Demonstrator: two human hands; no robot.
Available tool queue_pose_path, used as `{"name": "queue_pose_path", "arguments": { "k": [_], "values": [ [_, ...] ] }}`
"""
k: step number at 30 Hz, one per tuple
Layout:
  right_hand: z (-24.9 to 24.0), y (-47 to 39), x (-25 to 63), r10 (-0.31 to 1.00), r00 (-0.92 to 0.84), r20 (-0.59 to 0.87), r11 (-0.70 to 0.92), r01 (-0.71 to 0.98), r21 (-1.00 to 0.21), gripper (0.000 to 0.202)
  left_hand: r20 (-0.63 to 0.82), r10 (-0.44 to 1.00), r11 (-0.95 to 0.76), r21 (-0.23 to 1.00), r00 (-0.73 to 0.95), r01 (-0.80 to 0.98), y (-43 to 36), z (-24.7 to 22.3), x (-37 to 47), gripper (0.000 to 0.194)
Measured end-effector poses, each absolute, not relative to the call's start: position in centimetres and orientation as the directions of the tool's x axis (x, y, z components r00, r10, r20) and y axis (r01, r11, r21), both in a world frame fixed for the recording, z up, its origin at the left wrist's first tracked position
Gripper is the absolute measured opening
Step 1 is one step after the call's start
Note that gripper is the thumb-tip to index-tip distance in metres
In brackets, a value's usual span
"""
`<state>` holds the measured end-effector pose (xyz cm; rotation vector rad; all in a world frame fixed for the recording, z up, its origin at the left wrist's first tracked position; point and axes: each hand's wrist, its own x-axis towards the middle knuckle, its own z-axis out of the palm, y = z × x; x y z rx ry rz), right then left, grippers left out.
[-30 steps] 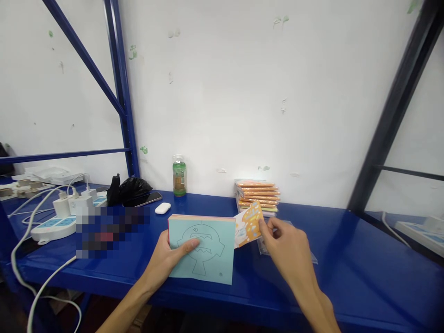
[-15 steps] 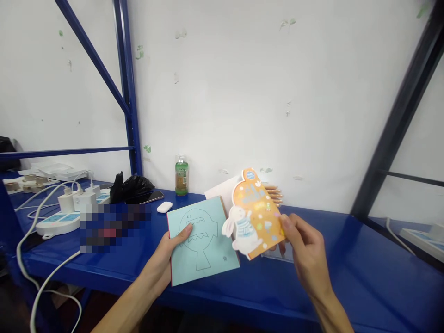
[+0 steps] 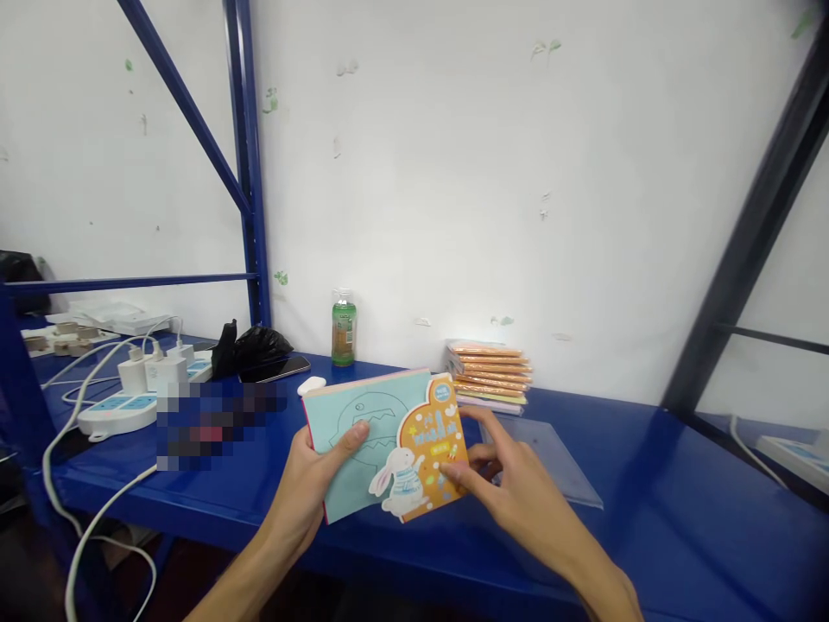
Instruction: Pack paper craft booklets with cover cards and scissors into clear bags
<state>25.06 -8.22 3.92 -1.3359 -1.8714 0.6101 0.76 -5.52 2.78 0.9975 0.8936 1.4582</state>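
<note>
My left hand (image 3: pixel 317 475) grips a stack of light blue paper sheets (image 3: pixel 346 492) by its left edge, thumb on top. The top sheet carries a line drawing of a fish with jagged teeth, and a thin red edge shows at the left. My right hand (image 3: pixel 518 484) pinches an orange card (image 3: pixel 435 458) with a white rabbit on it by its right edge. The card overlaps the right part of the blue sheets and covers some of the drawing. A clear plastic sleeve (image 3: pixel 557 462) lies flat on the table behind my right hand.
On the blue table (image 3: pixel 648 518), a stack of orange packets (image 3: pixel 492 371) stands near the wall. A green bottle (image 3: pixel 343 328), a white earbud case (image 3: pixel 312 386), a phone (image 3: pixel 278 370) and a black plastic bag (image 3: pixel 259 347) are to the left, with a power strip (image 3: pixel 117 416) and cables.
My right hand has brought the orange rabbit card left and down onto the blue sheets. The packet stack and plastic sleeve now show more fully.
</note>
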Motion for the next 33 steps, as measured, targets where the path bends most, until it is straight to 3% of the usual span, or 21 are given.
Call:
{"name": "queue_pose_path", "arguments": {
  "k": [4, 7, 13, 15, 17, 20, 23, 26, 30, 33],
  "values": [
    [3.1, -8.1, 25.2, 0.921, -0.255, 0.296, 0.386, 0.707, -0.592, 0.031, 0.205, 0.976, -0.212, 0.969, -0.066, -0.129, -5.7, 1.7, 2.1, 0.043],
    [2.4, -7.9, 25.5, 0.899, -0.279, 0.339, 0.430, 0.713, -0.554, 0.028, 0.256, 0.966, -0.259, 0.964, -0.043, -0.058, -5.9, 0.9, 3.2, 0.044],
    [3.1, -8.2, 25.6, 0.909, -0.288, 0.301, 0.415, 0.683, -0.600, 0.024, 0.340, 0.927, -0.352, 0.935, -0.157, -0.053, -6.2, 0.8, 4.0, 0.110],
    [3.6, -8.4, 25.5, 0.913, -0.224, 0.341, 0.400, 0.659, -0.638, 0.042, 0.330, 0.938, -0.333, 0.943, -0.104, -0.014, -6.1, 0.9, 3.9, 0.098],
    [4.0, -8.6, 25.4, 0.891, -0.151, 0.429, 0.423, 0.622, -0.659, 0.067, 0.289, 0.957, -0.289, 0.957, -0.035, -0.006, -6.0, 0.9, 3.8, 0.070],
    [4.4, -8.6, 25.4, 0.837, -0.177, 0.517, 0.503, 0.620, -0.602, 0.062, 0.216, 0.975, -0.214, 0.976, 0.056, -0.035, -5.9, 0.9, 3.7, 0.047],
    [4.6, -8.7, 25.4, 0.829, -0.212, 0.518, 0.508, 0.673, -0.538, 0.045, 0.215, 0.973, -0.210, 0.975, 0.085, -0.069, -5.9, 1.1, 3.7, 0.045],
    [4.6, -8.8, 25.2, 0.838, -0.192, 0.511, 0.485, 0.691, -0.536, 0.052, 0.211, 0.971, -0.200, 0.975, 0.114, -0.100, -5.9, 1.3, 3.7, 0.045],
    [4.8, -9.0, 24.7, 0.858, -0.195, 0.476, 0.464, 0.692, -0.553, 0.042, 0.187, 0.967, -0.167, 0.978, 0.173, -0.125, -5.8, 1.3, 3.5, 0.048],
    [5.0, -8.7, 25.3, 0.868, -0.143, 0.475, 0.445, 0.647, -0.619, 0.049, 0.176, 0.967, -0.154, 0.980, 0.183, -0.129, -5.7, 1.2, 3.5, 0.046]
  ]
}}
